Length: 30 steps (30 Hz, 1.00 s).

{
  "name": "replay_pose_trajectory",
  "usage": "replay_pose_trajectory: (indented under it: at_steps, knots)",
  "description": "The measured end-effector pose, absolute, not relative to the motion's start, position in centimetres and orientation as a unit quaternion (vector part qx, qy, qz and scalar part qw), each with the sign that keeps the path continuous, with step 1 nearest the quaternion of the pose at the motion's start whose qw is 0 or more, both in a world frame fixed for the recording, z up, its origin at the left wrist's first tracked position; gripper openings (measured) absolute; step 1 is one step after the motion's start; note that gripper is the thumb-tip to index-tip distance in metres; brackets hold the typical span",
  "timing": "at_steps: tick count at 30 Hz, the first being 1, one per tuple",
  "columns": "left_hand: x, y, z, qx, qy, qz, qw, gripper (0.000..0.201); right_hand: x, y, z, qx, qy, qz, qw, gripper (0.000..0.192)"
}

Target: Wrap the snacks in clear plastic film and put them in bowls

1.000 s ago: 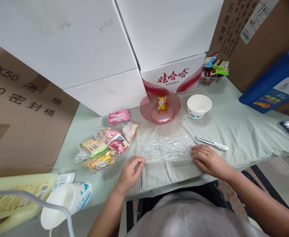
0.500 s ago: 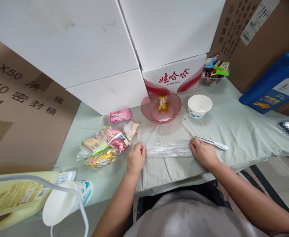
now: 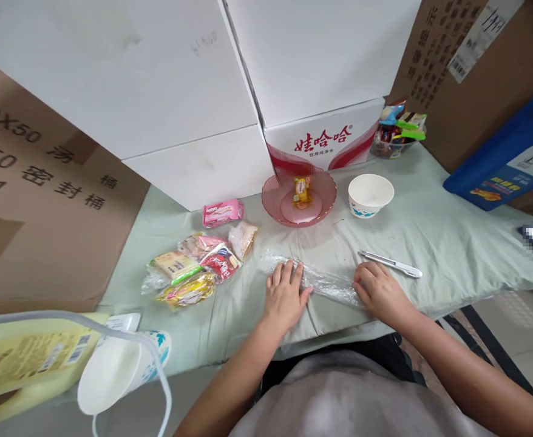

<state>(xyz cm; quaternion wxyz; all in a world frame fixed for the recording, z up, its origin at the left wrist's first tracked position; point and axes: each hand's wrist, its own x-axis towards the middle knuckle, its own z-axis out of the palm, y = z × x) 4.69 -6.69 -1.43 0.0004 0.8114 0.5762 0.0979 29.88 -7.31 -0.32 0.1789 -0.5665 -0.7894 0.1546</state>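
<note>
A long folded strip of clear plastic wrap (image 3: 328,284) lies slantwise on the pale green cloth in front of me. My left hand (image 3: 285,297) rests flat on its left part, fingers spread. At the strip's right end, my right hand (image 3: 380,291) has its fingers curled closed on the plastic. Just beyond that hand lies a white utility knife (image 3: 391,264). Further back stands a pink glass bowl (image 3: 273,209) with a yellow-wrapped snack (image 3: 302,190) in it. A white paper bowl (image 3: 370,195) with blue print is to its right.
Several wrapped snacks (image 3: 198,264) and a pink packet (image 3: 223,213) lie at the left. White boxes (image 3: 179,79) wall off the back. A clear tub of snacks (image 3: 396,136) and a blue jug (image 3: 507,158) stand right; a tipped paper cup (image 3: 112,370) is near left.
My left hand has released the left end, opened and moved right onto the strip. The plastic now slants down to the right, and my right hand has shifted slightly right and nearer me.
</note>
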Motion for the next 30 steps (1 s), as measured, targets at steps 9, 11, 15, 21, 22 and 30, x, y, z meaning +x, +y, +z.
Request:
replay_pose_trajectory:
  at_steps: [9,11,15,21,22,30]
  knots:
    - [4.4,-6.9,-1.1,0.906,0.399,0.054,0.126,0.049,30.4,-11.0,3.4,-0.401,-0.674,0.605,0.134,0.030]
    - [4.3,-6.9,-1.0,0.923,0.348,0.044,0.158,0.048,30.2,-10.8,4.2,-0.321,-0.657,0.671,0.122,0.024]
    - [3.9,-6.8,-1.1,0.935,0.292,0.054,0.194,0.051,28.9,-8.6,4.5,-0.220,-0.572,0.762,0.206,0.044]
    - [3.8,-6.6,-1.0,0.927,0.306,0.042,0.215,0.058,26.0,-4.2,2.8,-0.447,-0.416,0.736,0.294,0.047]
    - [3.9,-6.6,-0.9,0.925,0.312,0.042,0.214,0.059,25.6,-3.8,2.4,-0.462,-0.398,0.738,0.288,0.048]
    - [4.1,-7.0,-0.9,0.923,0.330,0.050,0.192,0.044,25.4,-1.7,0.3,-0.542,-0.411,0.677,0.280,0.057]
